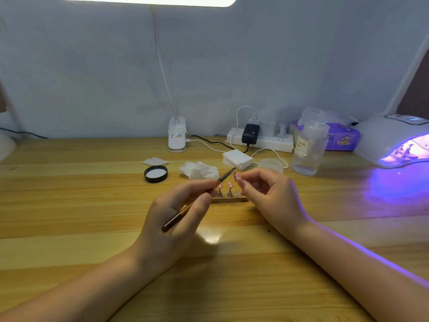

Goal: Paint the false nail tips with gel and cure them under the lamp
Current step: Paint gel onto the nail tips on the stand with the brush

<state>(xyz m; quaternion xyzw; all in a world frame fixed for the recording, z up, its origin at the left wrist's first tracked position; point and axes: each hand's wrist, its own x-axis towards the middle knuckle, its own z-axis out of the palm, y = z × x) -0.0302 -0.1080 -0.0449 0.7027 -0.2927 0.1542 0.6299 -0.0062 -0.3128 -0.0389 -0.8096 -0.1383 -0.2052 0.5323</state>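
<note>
1. The left hand (178,210) is nearest, its forearm crossing the wooden table (69,205); its thumb and curled fingers pinch a thin gel brush (197,203), whose dark handle end points toward the camera and whose bristle tip rises toward the right hand.
2. The right hand (267,196) has its fingers curled, the thumb and forefinger pinching a small pink false nail tip (236,175) just beside the brush tip.
3. Between and just beyond the hands a wooden holder strip (228,199) lies on the table, with two more pink nail tips (224,185) standing on metal stands.
4. The curing lamp (394,140) sits well apart at the far right, glowing violet.
5. Behind the hands lie a crumpled wipe (199,169), a black lid (155,173), a stack of cotton pads (237,159) and a clear pump bottle (308,145).
</note>
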